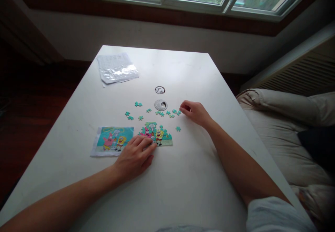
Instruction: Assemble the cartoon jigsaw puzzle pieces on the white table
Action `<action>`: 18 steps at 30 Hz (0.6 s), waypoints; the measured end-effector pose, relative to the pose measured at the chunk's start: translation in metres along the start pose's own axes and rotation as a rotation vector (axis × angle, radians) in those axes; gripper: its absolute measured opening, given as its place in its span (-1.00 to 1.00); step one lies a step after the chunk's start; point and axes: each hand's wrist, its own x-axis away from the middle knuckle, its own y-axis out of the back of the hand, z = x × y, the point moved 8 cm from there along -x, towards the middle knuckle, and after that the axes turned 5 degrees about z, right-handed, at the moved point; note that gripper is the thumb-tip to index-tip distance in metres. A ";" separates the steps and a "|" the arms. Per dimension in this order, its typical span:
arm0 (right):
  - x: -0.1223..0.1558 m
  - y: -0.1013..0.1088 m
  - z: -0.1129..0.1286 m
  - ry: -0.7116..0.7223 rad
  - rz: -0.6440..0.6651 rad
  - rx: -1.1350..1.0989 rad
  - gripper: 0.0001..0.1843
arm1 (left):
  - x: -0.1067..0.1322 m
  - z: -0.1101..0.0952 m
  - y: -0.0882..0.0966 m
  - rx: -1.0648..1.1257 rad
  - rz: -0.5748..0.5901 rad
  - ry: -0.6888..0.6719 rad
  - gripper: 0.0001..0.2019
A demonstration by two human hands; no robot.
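A partly joined cartoon jigsaw puzzle lies on the white table, its upper edge uneven. My left hand rests flat over its lower left corner, fingers stretched out and covering that part. Beside it on the left is a reference picture of the same cartoon scene in a clear sleeve. My right hand is at the right end of the loose pieces, thumb and forefinger pinched at a teal puzzle piece. A single loose piece lies just right of the joined part.
Several loose teal pieces are scattered above the puzzle. Behind them are a round metal disc and a round hole in the table. Papers in a plastic sleeve lie far left. A beige sofa stands at right.
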 end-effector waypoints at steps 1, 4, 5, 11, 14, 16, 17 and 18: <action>-0.001 0.000 -0.006 -0.012 -0.063 -0.006 -0.84 | 0.000 0.000 0.000 -0.002 0.002 0.001 -0.67; -0.004 -0.002 -0.020 -0.039 -0.199 -0.033 -0.80 | 0.000 0.001 -0.002 -0.002 0.010 0.004 -0.66; -0.004 -0.003 -0.025 -0.052 -0.224 -0.050 -0.79 | 0.000 0.001 -0.002 -0.001 0.009 0.005 -0.66; -0.004 -0.003 -0.026 -0.051 -0.262 -0.102 -0.74 | 0.000 -0.001 -0.001 0.000 -0.003 -0.003 -0.65; -0.004 -0.003 -0.023 -0.036 -0.262 -0.104 -0.73 | 0.000 0.000 0.000 0.005 -0.002 0.000 -0.65; -0.004 -0.004 -0.024 -0.037 -0.267 -0.111 -0.72 | 0.000 -0.001 0.000 0.006 0.002 -0.001 -0.64; -0.004 -0.004 -0.024 -0.037 -0.267 -0.116 -0.73 | 0.000 -0.001 -0.001 0.006 0.006 -0.001 -0.64; -0.005 -0.005 -0.025 -0.037 -0.265 -0.121 -0.73 | 0.000 0.000 -0.001 0.005 0.011 0.000 -0.64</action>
